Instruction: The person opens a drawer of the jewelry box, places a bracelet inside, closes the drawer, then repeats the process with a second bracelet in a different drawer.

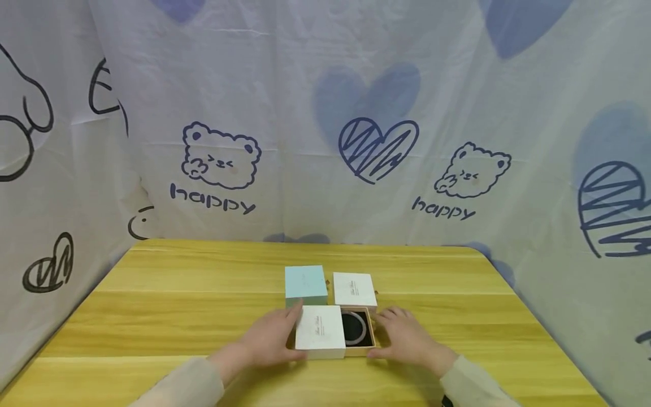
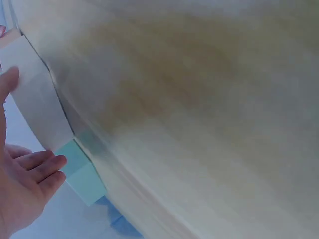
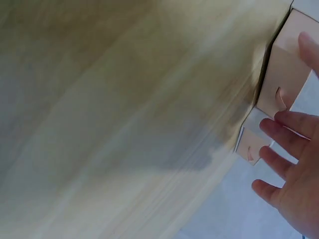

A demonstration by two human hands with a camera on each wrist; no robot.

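A white gift box (image 1: 319, 330) with small print on its lid lies nearest me, its drawer (image 1: 370, 345) partly slid out to the right. Inside the drawer, a pale bangle (image 1: 364, 328) rests on a black pad; the sleeve hides its left part. My left hand (image 1: 274, 339) holds the sleeve from the left, with the thumb at the front side and a finger at the far corner. From the right, my right hand (image 1: 409, 342) holds the drawer's end between thumb and forefinger, near its small pull tab (image 3: 280, 99). Its other fingers are spread.
Just behind stand a light blue box (image 1: 305, 282) and a second white box (image 1: 354, 289), each with a small tab on its right side. All sit on a yellow wood-grain table (image 1: 178, 294). A printed cloth (image 1: 300, 186) hangs behind the table.
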